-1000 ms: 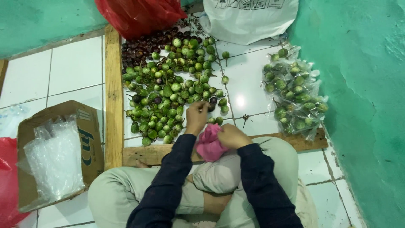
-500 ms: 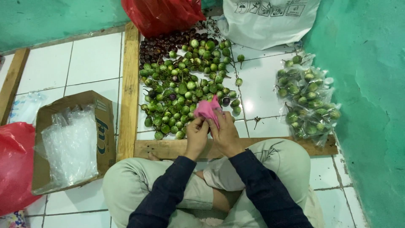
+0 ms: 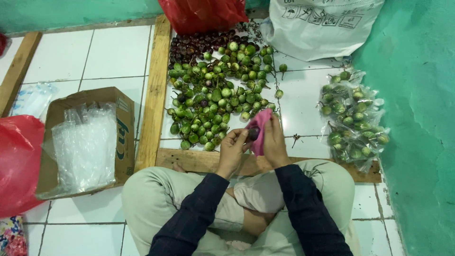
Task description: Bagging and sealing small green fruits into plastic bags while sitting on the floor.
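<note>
Left hand (image 3: 232,150) pinches a small dark fruit (image 3: 252,134). Right hand (image 3: 274,141) grips a pink cloth (image 3: 260,124) against it, above the green fruit pile (image 3: 218,95).

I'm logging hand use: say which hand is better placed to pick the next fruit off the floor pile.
Left, probably. The left hand is nearer the pile of small green fruits and pinches only one dark fruit. The right hand holds the pink cloth around it.
</note>
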